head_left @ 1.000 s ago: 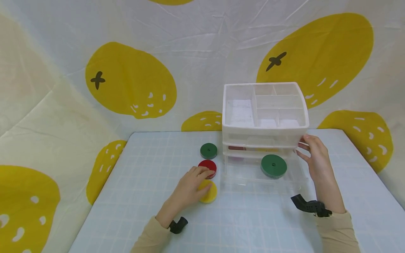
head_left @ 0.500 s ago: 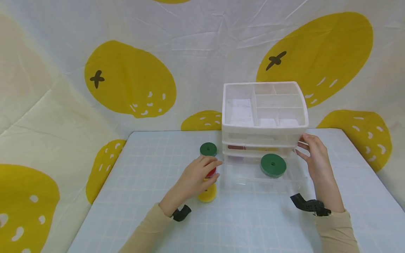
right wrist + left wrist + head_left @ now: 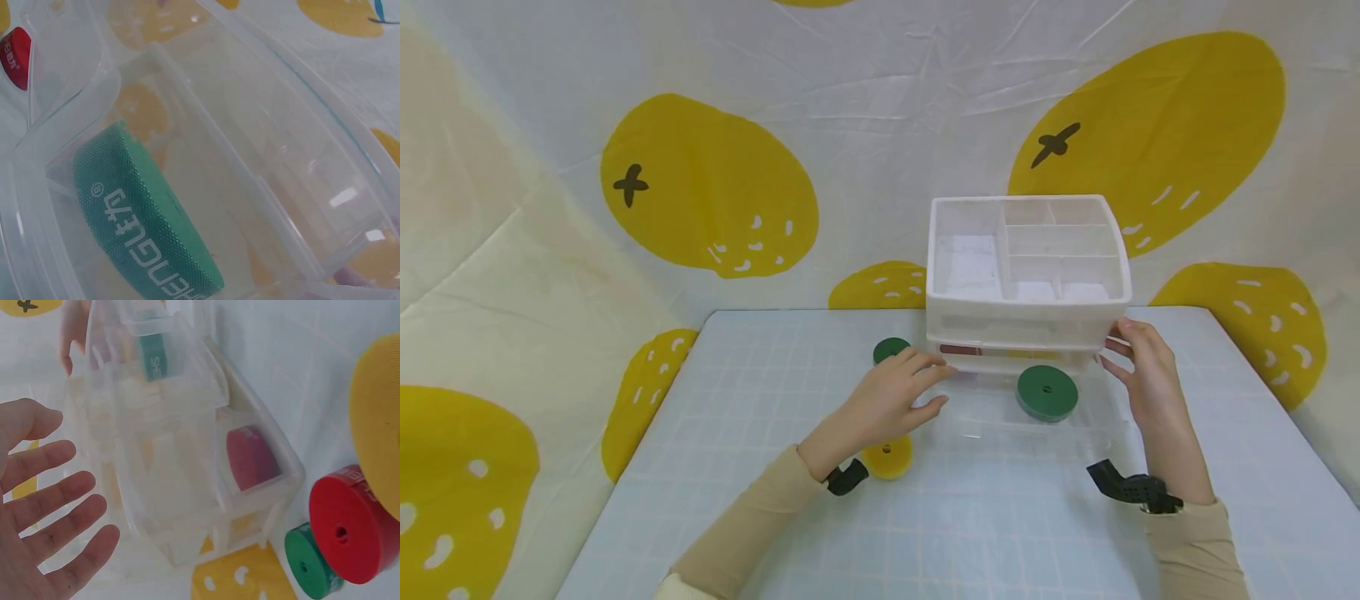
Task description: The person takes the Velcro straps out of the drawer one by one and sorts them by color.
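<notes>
My left hand (image 3: pixel 891 398), fingers spread and slightly bent, hovers by the left edge of the pulled-out clear drawer (image 3: pixel 977 408) and holds nothing. That drawer belongs to a white drawer organizer (image 3: pixel 1028 323); a large green webbing-like roll (image 3: pixel 1047 392) with white lettering lies in it. My right hand (image 3: pixel 1153 383) touches the organizer's right side with its fingertips. Beneath and beside my left hand are a smaller green roll (image 3: pixel 889 347) and a yellow roll (image 3: pixel 889 457). A red roll (image 3: pixel 350 530), hidden behind that hand in the head view, shows in the left wrist view.
Another red roll (image 3: pixel 250 456) shows inside the organizer in the left wrist view. The organizer's divided top tray (image 3: pixel 1060 242) has several compartments. A pale checked cloth (image 3: pixel 775 375) covers the table, and a fruit-print cloth (image 3: pixel 880 142) hangs behind.
My left hand has left the yellow and red rolls, moving right and away from me to the drawer's left edge. My right hand stays at the organizer's side.
</notes>
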The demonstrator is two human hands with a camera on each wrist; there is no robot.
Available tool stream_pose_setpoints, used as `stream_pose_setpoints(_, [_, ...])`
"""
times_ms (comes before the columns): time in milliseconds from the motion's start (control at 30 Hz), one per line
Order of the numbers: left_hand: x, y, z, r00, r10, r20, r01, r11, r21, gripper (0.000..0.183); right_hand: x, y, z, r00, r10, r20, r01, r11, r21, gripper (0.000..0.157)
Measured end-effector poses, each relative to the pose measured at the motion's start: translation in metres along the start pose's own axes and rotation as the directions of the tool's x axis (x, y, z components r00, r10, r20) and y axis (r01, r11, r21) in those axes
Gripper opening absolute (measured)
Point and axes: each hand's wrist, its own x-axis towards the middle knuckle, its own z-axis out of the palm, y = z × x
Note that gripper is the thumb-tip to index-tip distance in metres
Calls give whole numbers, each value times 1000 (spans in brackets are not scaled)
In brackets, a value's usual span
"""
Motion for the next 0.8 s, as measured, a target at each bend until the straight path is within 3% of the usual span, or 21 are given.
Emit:
stream_pose_setpoints(467, [42,10,-5,989,149,24,-150,989,18,33,1,0,0,1000,9,-4,-9,1000,8,27])
stream_pose_setpoints(800, [72,18,-10,970,195,144,-198,980,10,35,0,0,0,1000,3,-8,-3,1000,4,27])
